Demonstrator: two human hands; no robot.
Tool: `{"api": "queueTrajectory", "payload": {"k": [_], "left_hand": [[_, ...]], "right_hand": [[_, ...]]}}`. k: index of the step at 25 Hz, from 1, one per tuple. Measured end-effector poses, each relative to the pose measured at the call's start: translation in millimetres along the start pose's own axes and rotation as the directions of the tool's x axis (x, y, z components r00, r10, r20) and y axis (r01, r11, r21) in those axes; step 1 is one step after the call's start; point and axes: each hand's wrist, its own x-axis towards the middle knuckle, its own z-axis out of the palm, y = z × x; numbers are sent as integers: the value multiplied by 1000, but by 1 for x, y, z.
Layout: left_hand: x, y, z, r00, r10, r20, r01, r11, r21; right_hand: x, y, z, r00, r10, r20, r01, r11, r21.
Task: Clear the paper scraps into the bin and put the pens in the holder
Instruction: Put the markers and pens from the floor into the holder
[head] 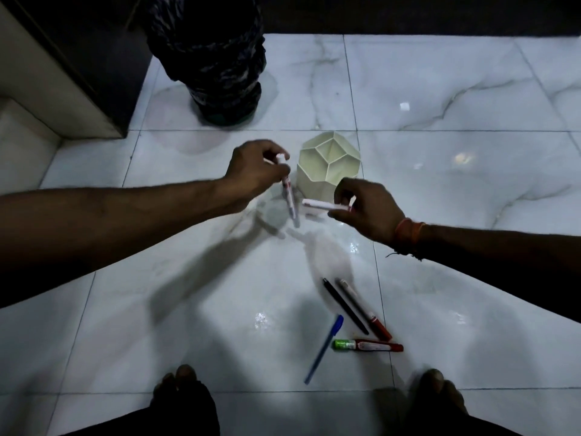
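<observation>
Your left hand [254, 171] is closed around a white marker [69, 199], gripped near its upper end so the barrel hangs down and away from your fingers, tip toward the floor. Your right hand [366, 209] pinches a second white marker [317, 205] between thumb and fingertips, held roughly level and pointing toward your left hand. Between and just beyond both hands stands the cream pen holder [317, 174], open top split into compartments, none visibly holding a pen. Farther beyond your left hand sits the bin [217, 58], lined with a dark bag. Nearer you, below your right hand, four pens lie on the marble floor [471, 89]: a black pen [345, 306], a white and red pen [366, 309], a blue pen [323, 349] and a red marker with a green cap [367, 345].
</observation>
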Motion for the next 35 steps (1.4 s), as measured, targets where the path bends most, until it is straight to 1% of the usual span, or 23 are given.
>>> {"api": "queueTrajectory", "payload": {"k": [1, 3, 6, 7, 9, 12, 14, 16, 18, 21, 23, 25, 26, 28, 30, 31, 32, 34, 35], "left_hand": [[5, 13, 2, 1000, 30, -5, -31, 999, -41], [15, 35, 6, 995, 97, -33, -100, 991, -88], [28, 59, 14, 982, 171, -75, -178, 980, -94], [32, 62, 18, 981, 177, -83, -184, 979, -86], [37, 62, 25, 980, 175, -97, -183, 980, -77], [39, 52, 33, 983, 159, -92, -162, 987, -22], [38, 46, 32, 986, 147, -80, -146, 989, 16], [34, 42, 28, 978, 190, -82, -184, 980, 77], [25, 37, 24, 968, 234, -90, -223, 967, 119], [-1, 19, 27, 970, 235, -58, -225, 964, 141], [-25, 1, 36, 982, 185, 45, -190, 969, 157], [-50, -18, 48, 976, 105, 190, -143, 969, 202], [-63, -28, 54, 964, 65, 258, -127, 965, 229], [-85, -45, 65, 929, 15, 369, -122, 955, 269], [-102, -56, 75, 886, -23, 463, -143, 937, 320], [-107, -60, 81, 858, -49, 511, -158, 922, 353], [-112, -62, 87, 828, -79, 555, -175, 904, 389], [-125, -68, 102, 784, -144, 604, -209, 855, 475], [-133, -72, 110, 778, -177, 603, -216, 826, 521]], "right_hand": [[3, -4, -10, 997, 3, -74, -1, 1000, 28], [10, -10, -30, 977, 73, -198, -50, 992, 119], [24, -16, -54, 934, 173, -311, -76, 951, 301], [29, -18, -59, 923, 179, -342, -64, 944, 323], [42, -20, -66, 907, 159, -391, -38, 954, 299], [61, -19, -66, 918, 120, -379, -35, 975, 222], [68, -15, -61, 944, 106, -313, -51, 983, 177], [69, -11, -55, 963, 93, -253, -52, 985, 161], [63, -6, -51, 962, 78, -261, -43, 989, 139], [41, -1, -45, 948, 159, -276, -110, 976, 187], [18, 5, -35, 954, 237, -185, -197, 958, 210], [-9, 10, -20, 958, 286, 6, -282, 940, 191], [-23, 13, -11, 945, 305, 122, -322, 932, 168], [-45, 21, 7, 890, 321, 325, -364, 928, 82], [-62, 26, 23, 809, 318, 494, -336, 940, -54], [-70, 27, 29, 761, 319, 564, -295, 946, -137], [-77, 28, 34, 718, 318, 619, -223, 948, -228], [-89, 31, 44, 659, 336, 673, -70, 918, -391], [-94, 33, 48, 652, 344, 675, -30, 902, -431]]}}
